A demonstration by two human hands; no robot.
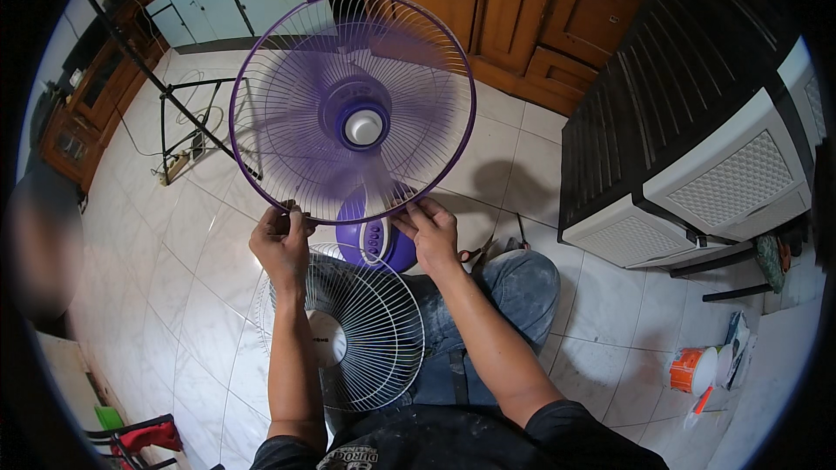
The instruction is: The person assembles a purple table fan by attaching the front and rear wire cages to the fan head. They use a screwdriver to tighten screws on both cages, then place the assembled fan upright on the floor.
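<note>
Purple fan (364, 126) upright on the tiled floor (601, 305), both hands at its rim.
Left hand (283, 244) pinches the lower left of the purple rim (475, 96); right hand (433, 231) pinches it lower right, fingertips near the control base (401, 254). Pale wire guard (329, 338) across the lap, beneath left forearm. Wooden cupboard (514, 9) along floor's far edge; black-and-white drawer unit (718, 183) at its right edge, orange-and-white tub (692, 371) toward near right corner.

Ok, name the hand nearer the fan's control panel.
Right: the right hand is just right of the control panel; the left hand is farther off, to its left.
</note>
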